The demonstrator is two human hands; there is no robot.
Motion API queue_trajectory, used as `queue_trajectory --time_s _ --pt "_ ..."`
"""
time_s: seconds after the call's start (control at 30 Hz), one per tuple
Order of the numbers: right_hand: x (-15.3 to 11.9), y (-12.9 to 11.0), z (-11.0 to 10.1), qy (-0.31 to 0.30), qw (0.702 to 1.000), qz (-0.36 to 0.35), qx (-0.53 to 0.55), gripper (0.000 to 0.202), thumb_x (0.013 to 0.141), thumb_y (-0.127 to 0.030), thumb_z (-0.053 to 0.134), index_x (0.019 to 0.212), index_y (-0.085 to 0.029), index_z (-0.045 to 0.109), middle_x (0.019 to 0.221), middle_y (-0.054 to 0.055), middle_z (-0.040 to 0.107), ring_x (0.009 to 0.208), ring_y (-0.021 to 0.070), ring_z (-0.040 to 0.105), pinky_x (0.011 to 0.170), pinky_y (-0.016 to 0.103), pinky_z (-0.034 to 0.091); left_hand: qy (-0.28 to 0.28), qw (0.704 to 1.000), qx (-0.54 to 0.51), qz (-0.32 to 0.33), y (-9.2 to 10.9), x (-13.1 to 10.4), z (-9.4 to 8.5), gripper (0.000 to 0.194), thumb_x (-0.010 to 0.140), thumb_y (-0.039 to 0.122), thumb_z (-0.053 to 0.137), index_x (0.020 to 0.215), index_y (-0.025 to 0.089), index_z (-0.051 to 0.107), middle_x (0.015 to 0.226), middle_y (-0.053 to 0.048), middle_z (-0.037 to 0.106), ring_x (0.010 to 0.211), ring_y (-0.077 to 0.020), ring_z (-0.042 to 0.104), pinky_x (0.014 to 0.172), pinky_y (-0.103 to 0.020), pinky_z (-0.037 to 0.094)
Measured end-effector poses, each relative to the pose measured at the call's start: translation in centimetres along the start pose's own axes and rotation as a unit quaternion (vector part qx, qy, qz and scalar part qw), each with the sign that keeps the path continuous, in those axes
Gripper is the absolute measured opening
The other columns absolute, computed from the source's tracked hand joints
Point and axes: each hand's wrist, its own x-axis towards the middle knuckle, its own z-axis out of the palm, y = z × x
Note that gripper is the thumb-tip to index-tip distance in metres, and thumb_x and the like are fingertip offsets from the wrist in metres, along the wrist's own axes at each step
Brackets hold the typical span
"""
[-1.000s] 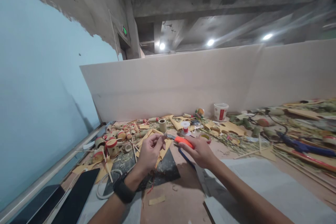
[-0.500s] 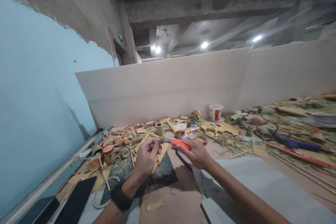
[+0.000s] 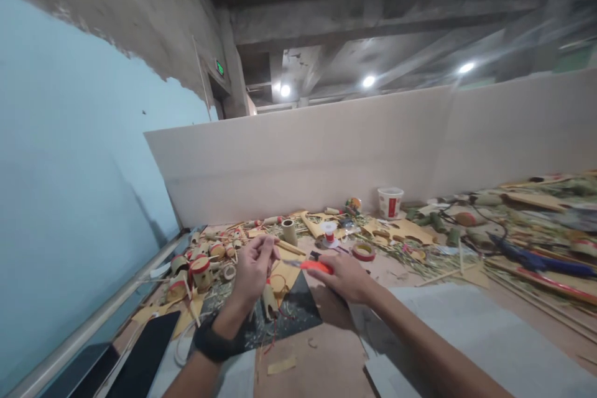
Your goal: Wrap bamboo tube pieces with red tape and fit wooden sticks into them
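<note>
While my right hand [image 3: 342, 277] grips an orange-handled cutter [image 3: 317, 267], its grey blade, blurred on my feed, points across at my left hand [image 3: 254, 267]. I have the left thumb and fingertips pressed together; I cannot tell what lies between them, nor whether the blade touches it. Just under that left hand I see a short bamboo piece [image 3: 269, 303] with red at its upper end, set against a dark mat [image 3: 303, 308]; from here I cannot make out whether it rests there or hangs. Beyond my hands, a bamboo tube [image 3: 289, 233] stands upright on the tabletop [image 3: 317, 379], with a spool of red thread [image 3: 329, 236] to its right and a red tape roll [image 3: 363, 252] nearer my right hand. Farther back, a white cup [image 3: 390, 204] with a red patch stands near the pale panel [image 3: 298, 168]. To my left I get a cluster of red-banded bamboo pieces [image 3: 200, 273] and, closer in, a flat black slab [image 3: 144, 354]. Over on the far right a blue tool [image 3: 541, 255] lies among straw and scraps, and pale sheets [image 3: 438, 323] spread beneath my right forearm.
</note>
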Motion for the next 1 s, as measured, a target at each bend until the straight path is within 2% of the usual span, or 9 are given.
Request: queue_trajectory --time_s 0.1,0.23,0.4,0.73,1.0 --pt "-0.2 -1.2 1.0 -0.052 0.998 0.000 -0.031 0.055 0.096 -0.065 0.042 0.072 -0.019 0.063 0.073 0.006 0.065 0.066 0.0179 0.054 0.058 0.028 0.022 -0.007 1.000 0.011 0.004 -0.8 -0.5 0.8 0.046 0.083 0.060 0.064 0.086 0.013 0.063 0.061 0.004 0.054 0.040 -0.0012 0.031 0.038 -0.014 0.022" --pt "-0.4 -1.3 -0.2 0.005 0.999 0.025 0.020 0.054 0.098 -0.062 0.038 0.075 -0.019 0.060 0.072 0.003 0.061 0.067 0.0169 0.052 0.060 0.028 0.024 -0.008 1.000 -0.004 -0.003 -0.9 -0.6 0.8 0.047 0.082 0.061 0.064 0.089 0.014 0.063 0.062 0.004 0.055 0.040 -0.0021 0.032 0.036 -0.015 0.022" --pt "-0.5 -1.9 -1.3 0.066 0.992 -0.010 0.111 0.055 0.099 -0.061 0.035 0.066 -0.019 0.051 0.061 -0.001 0.050 0.059 0.0140 0.044 0.060 0.028 0.026 -0.012 1.000 -0.009 -0.019 -0.5 -0.9 1.0 0.046 0.082 0.061 0.065 0.088 0.015 0.063 0.063 0.004 0.056 0.041 -0.0032 0.033 0.036 -0.016 0.023" --pt "-0.5 -2.4 -1.3 0.069 0.986 -0.017 0.150 0.054 0.099 -0.059 0.036 0.069 -0.019 0.057 0.064 0.000 0.053 0.061 0.0142 0.045 0.062 0.028 0.031 -0.045 0.998 -0.002 -0.034 -0.2 -1.8 2.2 0.045 0.080 0.059 0.067 0.085 0.015 0.061 0.061 0.004 0.057 0.042 -0.0032 0.034 0.038 -0.016 0.023" --pt "-0.5 -2.1 -1.1 0.076 0.983 -0.023 0.163 0.053 0.098 -0.059 0.038 0.069 -0.019 0.057 0.061 0.000 0.052 0.059 0.0137 0.042 0.059 0.028 0.030 -0.053 0.998 -0.004 -0.038 -0.1 -1.9 2.3 0.047 0.080 0.061 0.066 0.085 0.015 0.061 0.061 0.003 0.056 0.041 -0.0034 0.034 0.038 -0.017 0.023"
